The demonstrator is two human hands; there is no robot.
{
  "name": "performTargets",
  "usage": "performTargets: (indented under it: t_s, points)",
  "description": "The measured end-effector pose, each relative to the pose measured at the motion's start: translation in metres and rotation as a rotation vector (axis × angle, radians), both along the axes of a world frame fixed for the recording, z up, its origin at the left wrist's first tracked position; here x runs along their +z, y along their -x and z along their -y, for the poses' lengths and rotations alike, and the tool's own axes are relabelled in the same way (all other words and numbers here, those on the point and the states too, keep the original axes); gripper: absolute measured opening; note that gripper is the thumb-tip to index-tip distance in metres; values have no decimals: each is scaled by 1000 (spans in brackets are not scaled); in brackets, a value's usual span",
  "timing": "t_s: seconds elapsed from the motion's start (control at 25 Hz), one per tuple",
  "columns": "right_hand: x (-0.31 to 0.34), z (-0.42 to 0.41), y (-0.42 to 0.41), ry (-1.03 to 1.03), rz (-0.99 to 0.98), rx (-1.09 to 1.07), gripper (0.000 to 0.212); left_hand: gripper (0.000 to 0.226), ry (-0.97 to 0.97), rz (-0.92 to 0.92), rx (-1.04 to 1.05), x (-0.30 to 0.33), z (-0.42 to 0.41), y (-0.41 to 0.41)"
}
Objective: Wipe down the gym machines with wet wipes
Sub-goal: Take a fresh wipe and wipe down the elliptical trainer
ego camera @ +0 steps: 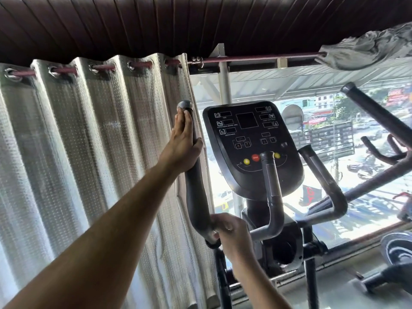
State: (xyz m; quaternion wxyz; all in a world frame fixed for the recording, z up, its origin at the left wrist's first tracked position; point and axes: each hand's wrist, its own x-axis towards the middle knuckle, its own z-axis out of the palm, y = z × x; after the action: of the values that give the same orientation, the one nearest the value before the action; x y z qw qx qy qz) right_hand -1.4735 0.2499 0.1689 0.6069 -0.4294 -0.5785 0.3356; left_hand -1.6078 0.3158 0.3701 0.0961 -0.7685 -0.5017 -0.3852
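Handlebar (196, 188): left of the elliptical's console (252, 143), just before the curtain (89, 152); stiff, fixed tube with a grippy sleeve.
Axis: long, near-upright, capped end up, bending right at its foot.
Hold: left hand (182, 146) wraps the upper grip; right hand (229, 233) clasps the lower bend.
Wipe: none visible, possibly hidden under a palm.

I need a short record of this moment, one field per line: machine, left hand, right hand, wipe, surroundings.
machine: black elliptical trainer console with red and yellow buttons
left hand: left hand grips the upper part of the long black curved handlebar
right hand: right hand grips the same bar's lower end
wipe: none visible
surroundings: silver dotted curtain at left, window behind
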Motion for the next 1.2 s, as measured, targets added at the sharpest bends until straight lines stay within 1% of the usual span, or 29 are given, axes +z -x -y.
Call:
performTargets:
  t_s: [0.04, 0.08, 0.16, 0.24, 0.32, 0.44, 0.48, 0.56, 0.64, 0.68, 0.76, 0.8, 0.88, 0.96, 1.0, 1.08, 1.2]
  points:
    - [6, 21, 2, -59, -69, -15, 21, 85, 0, 4, 2, -1, 1, 0]
    - [9, 36, 5, -146, -86, -47, 22, 84, -11, -3, 10, -3, 1, -1]
    - [11, 48, 12, -289, -97, -94, 26, 80, -39, -24, 52, -3, 1, -2]
    - [12, 48, 15, -378, -77, -157, 23, 76, -53, -24, 90, -3, 3, -5]
    - [22, 46, 18, -479, -15, -199, 19, 74, -66, -3, 103, -5, 4, -8]
    - [32, 45, 23, -605, 216, -229, 22, 73, -65, 21, 94, -5, 6, -8]
    - [31, 44, 23, -610, 274, -221, 23, 73, -63, 28, 100, -5, 7, -8]
    - [24, 42, 11, -560, 364, -151, 25, 76, -42, 40, 90, -7, 14, -13]
    - [10, 48, -13, -451, 498, -50, 24, 87, 22, 33, 49, -19, 30, -19]
    - [2, 49, -30, -396, 533, -7, 22, 91, 26, 11, 56, -31, 42, -22]
    - [-3, 55, -69, -290, 460, 6, 13, 92, -26, -106, 129, -60, 71, -37]
    - [0, 56, -87, -249, 391, -39, 8, 90, -43, -209, 150, -71, 87, -49]
    - [12, 46, -121, -238, 322, -197, 10, 85, -47, -362, 105, -78, 97, -75]
    - [37, 20, -150, -282, 355, -353, 9, 78, -21, -403, 66, -59, 80, -99]
    - [53, 4, -163, -316, 380, -403, 8, 76, -6, -387, 61, -42, 61, -109]
    - [88, -33, -189, -400, 419, -454, 7, 72, 49, -350, 94, -6, 12, -125]
    - [134, -86, -228, -503, 478, -482, 9, 74, 114, -408, 193, 14, -64, -143]
